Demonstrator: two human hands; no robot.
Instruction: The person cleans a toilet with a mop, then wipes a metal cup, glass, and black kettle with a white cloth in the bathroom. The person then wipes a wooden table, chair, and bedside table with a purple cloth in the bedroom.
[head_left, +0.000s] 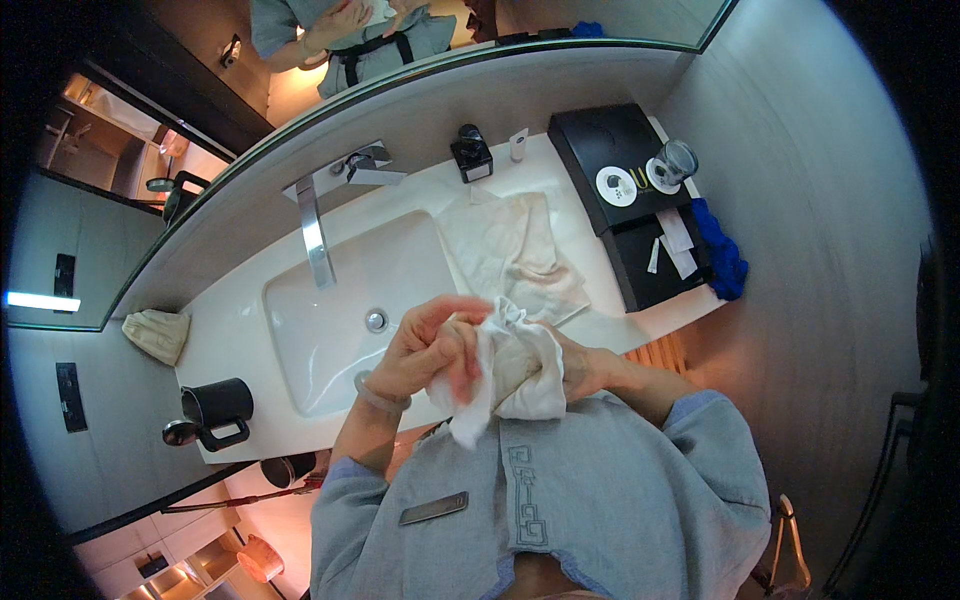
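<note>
In front of my chest, a white cloth is bunched up, with a gathered knot of fabric at its top. My right hand grips it from the right, its fingers mostly hidden behind the folds. On the other side, my left hand, with a pale band at the wrist, has curled fingers on the cloth; they are blurred by motion. Whether anything is wrapped inside the cloth cannot be seen. Another white cloth lies spread and creased on the counter beyond my hands, beside the washbasin.
A chrome tap reaches over the basin. At right sit a black box with an open drawer, a glass and blue cloth. A black dispenser bottle and small tube stand behind. A black kettle and drawstring pouch are left.
</note>
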